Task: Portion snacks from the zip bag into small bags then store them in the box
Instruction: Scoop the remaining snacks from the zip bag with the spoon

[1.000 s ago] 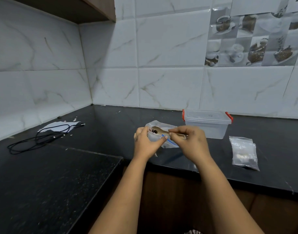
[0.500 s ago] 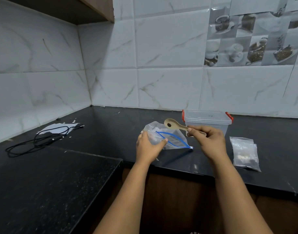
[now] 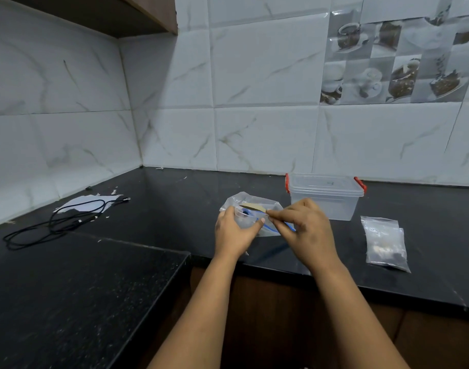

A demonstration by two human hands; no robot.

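Note:
A clear zip bag with a blue seal lies on the black counter near its front edge. My left hand grips the bag's left side and holds its mouth open. My right hand pinches the handle of a wooden spoon, whose bowl end is inside the bag's mouth. Behind the right hand stands a clear plastic box with red latches and its lid on. To the right, small filled bags lie flat on the counter.
A black cable and a white paper scrap lie at the counter's far left. Tiled walls close the back and left. A wooden cabinet hangs overhead at the left. The counter's front edge runs just under my wrists.
My right hand lifted the spoon out above the bag, then lowered it back into the bag's mouth. My left hand has kept hold of the bag.

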